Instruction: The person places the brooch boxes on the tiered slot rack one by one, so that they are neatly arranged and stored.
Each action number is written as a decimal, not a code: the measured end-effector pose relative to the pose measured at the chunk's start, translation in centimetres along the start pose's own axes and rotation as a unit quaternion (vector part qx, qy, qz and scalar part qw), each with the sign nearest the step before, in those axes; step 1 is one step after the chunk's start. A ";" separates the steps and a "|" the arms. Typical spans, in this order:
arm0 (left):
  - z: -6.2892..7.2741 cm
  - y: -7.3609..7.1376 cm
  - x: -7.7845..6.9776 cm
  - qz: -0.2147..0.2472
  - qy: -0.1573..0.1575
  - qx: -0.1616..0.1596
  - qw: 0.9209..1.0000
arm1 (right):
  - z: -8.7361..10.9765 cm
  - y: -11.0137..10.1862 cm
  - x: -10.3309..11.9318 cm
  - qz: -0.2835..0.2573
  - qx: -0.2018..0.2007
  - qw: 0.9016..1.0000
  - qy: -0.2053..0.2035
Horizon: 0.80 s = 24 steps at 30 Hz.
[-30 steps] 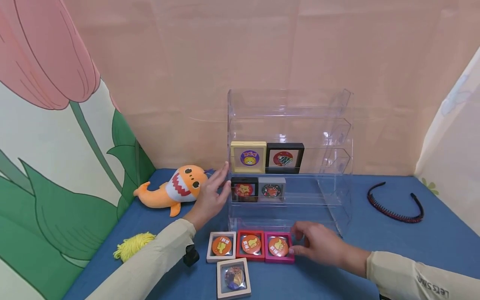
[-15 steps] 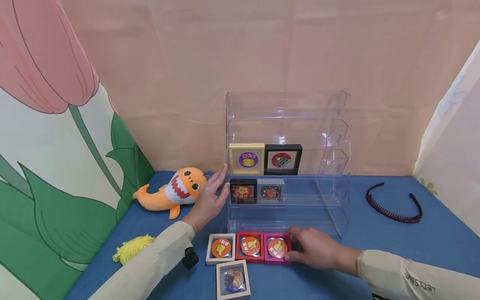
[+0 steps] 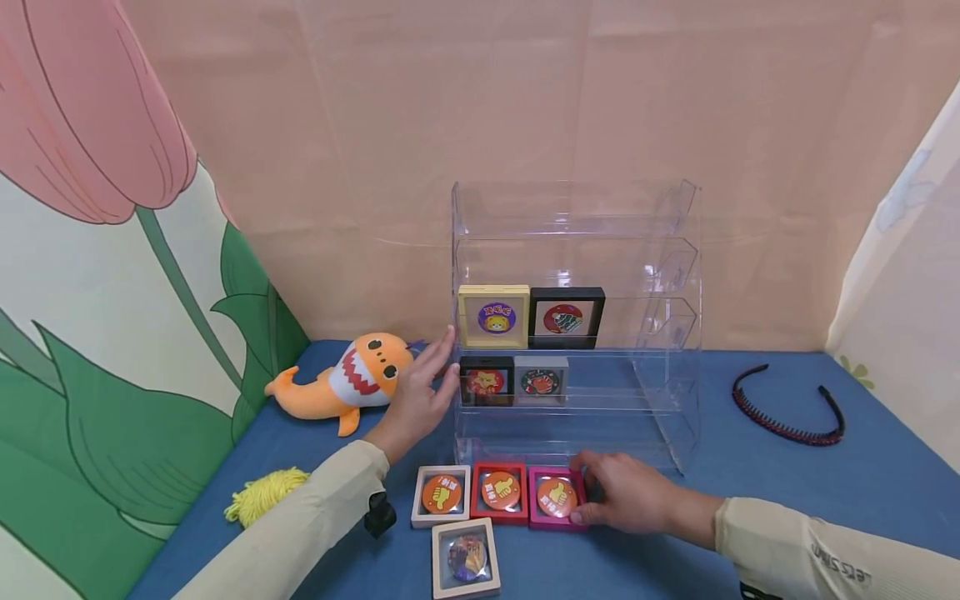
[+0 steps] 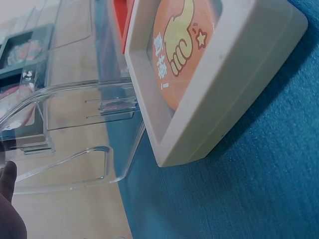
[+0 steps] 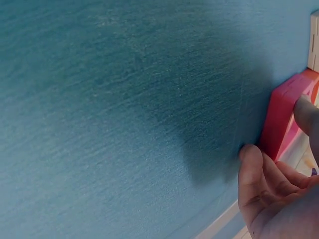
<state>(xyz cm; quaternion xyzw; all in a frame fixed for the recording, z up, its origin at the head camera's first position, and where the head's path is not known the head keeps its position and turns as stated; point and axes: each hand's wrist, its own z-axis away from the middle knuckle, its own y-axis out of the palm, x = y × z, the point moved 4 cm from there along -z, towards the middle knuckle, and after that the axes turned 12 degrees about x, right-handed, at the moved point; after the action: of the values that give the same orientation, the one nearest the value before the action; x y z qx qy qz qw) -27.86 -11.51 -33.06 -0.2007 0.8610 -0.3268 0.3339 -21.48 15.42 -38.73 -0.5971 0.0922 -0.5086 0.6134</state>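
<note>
My right hand (image 3: 633, 494) is at the right edge of a magenta square display frame (image 3: 557, 497), thumb at its near corner and fingers at its far corner, pinching it. The frame lies on the table, an orange thumbs-up badge inside. In the right wrist view, the thumb (image 5: 305, 113) presses on the frame's edge. My left hand (image 3: 417, 402) rests its fairly straight fingers against the left side of a clear acrylic tiered rack (image 3: 577, 433). To the left of the magenta frame lie a red frame (image 3: 500, 493) and a white frame (image 3: 441, 497), with a cream frame (image 3: 466, 559) nearer.
On the rack stand a yellow frame (image 3: 493, 317), two black frames and a grey frame (image 3: 542, 381). An orange shark plush (image 3: 352, 383) and yellow yarn (image 3: 265, 496) lie left. A dark headband (image 3: 787, 427) lies right on the blue table (image 3: 810, 492).
My right hand has shifted slightly left and closed its thumb and fingers onto the magenta frame's right edge. The left hand stays against the rack.
</note>
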 end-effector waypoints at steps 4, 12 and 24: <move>0.0 -0.1 0.0 0.000 0.003 -0.002 1.000 | 0.3 -0.1 -0.1 -0.008 0.013 1.000 0.000; -0.1 0.0 0.2 -0.002 0.021 -0.008 1.000 | 1.5 0.2 -0.6 -0.039 0.035 0.998 0.019; -0.1 -0.1 -0.1 0.002 0.021 -0.007 1.000 | 2.7 0.4 -0.9 -0.017 0.066 0.998 0.013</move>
<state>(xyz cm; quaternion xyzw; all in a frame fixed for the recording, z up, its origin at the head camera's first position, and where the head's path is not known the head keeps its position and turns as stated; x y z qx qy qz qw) -27.87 -11.48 -32.86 -0.1943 0.8704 -0.3245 0.3153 -19.75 17.66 -38.76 -0.5503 0.0562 -0.5320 0.6411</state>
